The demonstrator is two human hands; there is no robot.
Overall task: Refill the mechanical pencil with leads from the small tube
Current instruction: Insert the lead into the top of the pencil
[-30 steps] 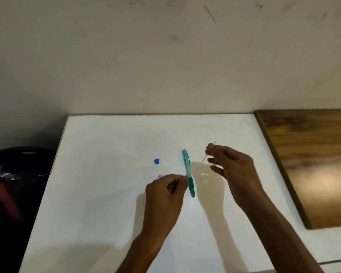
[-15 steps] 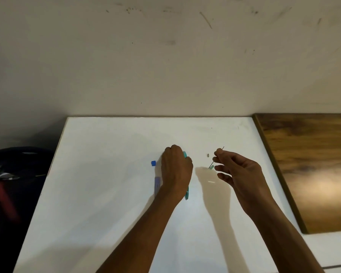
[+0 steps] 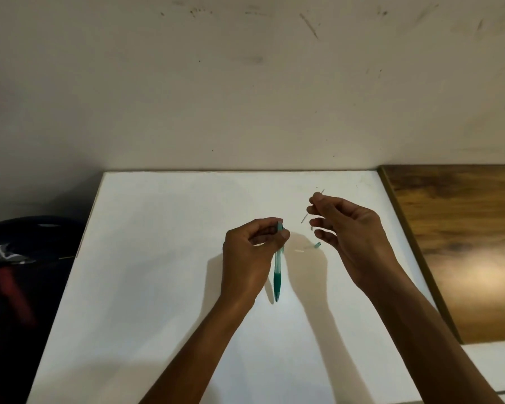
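My left hand [image 3: 250, 255] grips the upper end of a teal mechanical pencil [image 3: 278, 272], which hangs tip down over the white table [image 3: 158, 258]. My right hand [image 3: 347, 228], a little to the right and apart from it, pinches a thin grey lead [image 3: 305, 217] between thumb and forefinger; the lead slants, with its top end showing above the fingers. A small teal cap [image 3: 317, 245] and a small white piece [image 3: 299, 251] lie on the table between the hands. The lead tube is hidden behind my left hand.
A wooden surface [image 3: 461, 243] adjoins the table on the right. A dark bag with a red strap [image 3: 15, 272] sits on the floor to the left. A pale wall rises just behind the table's far edge.
My left hand reached down over the pencil on the table, took it by its upper end and lifted it upright. My right hand kept the lead and rose slightly.
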